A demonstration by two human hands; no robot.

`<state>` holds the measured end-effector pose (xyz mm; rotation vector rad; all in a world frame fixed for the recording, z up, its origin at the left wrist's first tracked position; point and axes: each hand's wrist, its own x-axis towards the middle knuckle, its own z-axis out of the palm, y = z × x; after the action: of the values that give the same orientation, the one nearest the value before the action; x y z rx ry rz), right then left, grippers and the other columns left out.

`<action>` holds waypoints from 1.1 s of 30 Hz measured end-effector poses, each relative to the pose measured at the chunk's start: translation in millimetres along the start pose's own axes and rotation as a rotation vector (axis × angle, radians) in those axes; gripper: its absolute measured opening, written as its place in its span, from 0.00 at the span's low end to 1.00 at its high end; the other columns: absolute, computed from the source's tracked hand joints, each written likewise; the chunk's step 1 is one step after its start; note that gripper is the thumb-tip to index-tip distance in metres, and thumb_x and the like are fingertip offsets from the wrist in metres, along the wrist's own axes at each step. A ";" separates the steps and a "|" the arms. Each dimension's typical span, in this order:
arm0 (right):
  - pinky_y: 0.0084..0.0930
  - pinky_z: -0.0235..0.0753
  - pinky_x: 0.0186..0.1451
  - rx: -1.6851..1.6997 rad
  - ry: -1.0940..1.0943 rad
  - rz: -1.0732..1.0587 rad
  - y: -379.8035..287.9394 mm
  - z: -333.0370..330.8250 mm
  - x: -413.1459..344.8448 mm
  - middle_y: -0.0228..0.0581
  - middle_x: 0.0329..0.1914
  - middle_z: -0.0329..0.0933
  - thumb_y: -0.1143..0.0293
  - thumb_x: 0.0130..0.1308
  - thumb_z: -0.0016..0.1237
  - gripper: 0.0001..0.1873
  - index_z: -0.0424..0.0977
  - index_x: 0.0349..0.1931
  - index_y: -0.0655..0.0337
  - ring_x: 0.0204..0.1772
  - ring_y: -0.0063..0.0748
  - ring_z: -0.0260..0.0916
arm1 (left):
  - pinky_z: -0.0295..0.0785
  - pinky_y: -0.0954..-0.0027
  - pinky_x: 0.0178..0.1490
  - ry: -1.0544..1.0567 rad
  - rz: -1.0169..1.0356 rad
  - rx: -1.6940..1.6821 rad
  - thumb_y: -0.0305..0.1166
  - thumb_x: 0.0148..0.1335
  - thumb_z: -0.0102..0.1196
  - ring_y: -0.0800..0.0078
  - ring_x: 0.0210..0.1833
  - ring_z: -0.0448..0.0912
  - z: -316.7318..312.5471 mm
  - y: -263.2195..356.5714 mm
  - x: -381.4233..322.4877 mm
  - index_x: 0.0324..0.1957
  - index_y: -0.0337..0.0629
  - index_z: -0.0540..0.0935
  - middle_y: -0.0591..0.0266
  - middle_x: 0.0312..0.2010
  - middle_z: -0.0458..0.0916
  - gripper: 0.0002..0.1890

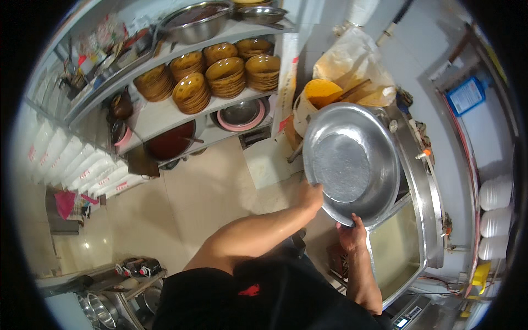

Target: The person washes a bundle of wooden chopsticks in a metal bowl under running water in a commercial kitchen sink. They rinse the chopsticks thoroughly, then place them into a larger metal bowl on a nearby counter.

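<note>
A large round stainless steel basin [342, 167] is held tilted, its inside facing me, over part of a metal sink [417, 214]. My left hand [311, 198] grips the basin's near left rim. My right hand [352, 236] holds the near rim lower down, thumb over the edge and fingers partly hidden beneath. The basin's inside looks bare and shiny, with a scuffed flat bottom. Right beside it, cloudy pale water [394, 247] stands in one sink compartment. The basin hides most of the other compartment.
Behind the basin stands a white bucket [302, 109] with an orange-stained inside. Shelves to the left hold stacks of brown bowls [225, 76] and a steel bowl [198, 22]. A blue bottle [466, 97] is at the right wall. A digital scale [406, 317] sits at lower right.
</note>
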<state>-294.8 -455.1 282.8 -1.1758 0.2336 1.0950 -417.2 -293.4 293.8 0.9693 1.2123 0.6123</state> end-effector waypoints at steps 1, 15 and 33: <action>0.36 0.78 0.41 -0.060 -0.022 0.025 10.8 6.4 4.1 0.41 0.49 0.73 0.62 0.69 0.44 0.16 0.67 0.51 0.62 0.46 0.38 0.73 | 0.72 0.61 0.51 -0.071 -0.019 -0.046 0.32 0.60 0.56 0.60 0.51 0.78 -33.2 -8.5 2.3 0.52 0.28 0.73 0.46 0.49 0.79 0.21; 0.48 0.78 0.56 -0.514 -0.017 0.495 175.6 189.8 170.5 0.51 0.57 0.71 0.69 0.66 0.45 0.18 0.67 0.55 0.67 0.56 0.50 0.72 | 0.73 0.74 0.54 0.036 -0.358 0.297 0.30 0.59 0.51 0.72 0.53 0.75 -484.5 -238.0 -54.7 0.49 0.48 0.74 0.65 0.48 0.77 0.15; 0.32 0.83 0.51 -0.392 0.064 0.537 314.8 386.2 517.8 0.49 0.49 0.77 0.64 0.70 0.45 0.18 0.68 0.51 0.71 0.51 0.41 0.76 | 0.79 0.55 0.36 0.768 -1.039 -0.280 0.40 0.66 0.49 0.58 0.42 0.78 -442.7 -285.2 -217.5 0.51 0.42 0.71 0.54 0.40 0.75 0.17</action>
<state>-425.9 145.8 -88.8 -1.5480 0.4134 1.6247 -928.2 -484.6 129.7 -0.2491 2.0012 0.2721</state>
